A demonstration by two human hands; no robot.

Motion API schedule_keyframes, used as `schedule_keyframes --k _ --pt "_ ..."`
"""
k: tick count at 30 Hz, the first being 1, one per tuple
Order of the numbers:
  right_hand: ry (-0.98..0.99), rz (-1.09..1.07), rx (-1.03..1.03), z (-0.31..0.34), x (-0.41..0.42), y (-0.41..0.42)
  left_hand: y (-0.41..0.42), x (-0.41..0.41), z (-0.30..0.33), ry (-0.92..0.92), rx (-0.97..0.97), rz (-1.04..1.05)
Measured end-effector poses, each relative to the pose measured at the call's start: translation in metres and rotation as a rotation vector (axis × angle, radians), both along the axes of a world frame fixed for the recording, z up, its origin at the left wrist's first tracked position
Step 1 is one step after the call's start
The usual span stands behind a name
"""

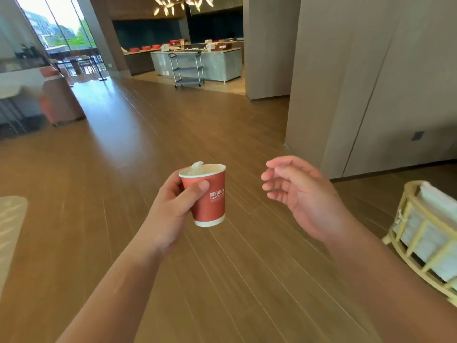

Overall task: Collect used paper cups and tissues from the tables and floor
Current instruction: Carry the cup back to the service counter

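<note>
**Inspector:** Red paper cup [207, 195], white rim and base, printed logo on its side. Location: held upright in mid-air above the wooden floor [158, 134], gripped by the left hand [170, 206], thumb across the front wall, fingers wrapped behind. A crumpled white tissue [197, 166] sits inside and pokes above the rim.

**Supervisor:** And the other hand?

**Inspector:** Right hand [299, 194] is empty, fingers relaxed and slightly curved, near the cup but not touching it.

**Supervisor:** Risks from here?

**Inspector:** Three, in my judgement. First, the tissue rides high; a tilt or brisk walk could tip it onto the floor. Second, the thumb presses a thin paper wall; a harder squeeze could buckle the cup and push out the tissue, or any liquid left inside. Whether liquid remains, I cannot tell. Third, no bin or bag is in view, so further items would have to be stacked into this one cup or carried by the free hand, which raises the chance of a drop.

**Supervisor:** Surroundings?

**Inspector:** A pale-framed chair [420, 238] stands at the right edge; a service trolley [188, 68] stands well apart by the far counter [222, 63]. No other cups or tissues are discernible on the visible floor.
</note>
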State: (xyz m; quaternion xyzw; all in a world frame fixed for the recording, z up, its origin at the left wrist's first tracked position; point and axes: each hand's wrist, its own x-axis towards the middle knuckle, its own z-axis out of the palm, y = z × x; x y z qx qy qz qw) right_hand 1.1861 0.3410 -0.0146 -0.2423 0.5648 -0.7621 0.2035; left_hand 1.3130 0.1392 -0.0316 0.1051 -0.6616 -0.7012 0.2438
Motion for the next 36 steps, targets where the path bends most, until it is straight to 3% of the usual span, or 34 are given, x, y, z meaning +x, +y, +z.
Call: schedule_keyframes --k 10,24,36 --pt "0.027 0.075 0.031 -0.013 -0.077 -0.148 -0.14 -0.065 -0.019 0.035 0.048 0.048" --pt "0.072 -0.022 0.079 -0.001 -0.178 -0.422 -0.426 -0.19 -0.007 0.068 0.035 -0.018" --pt "0.036 -0.07 0.088 -0.023 -0.286 -0.518 -0.522 -0.321 -0.021 0.033 0.03 -0.094"
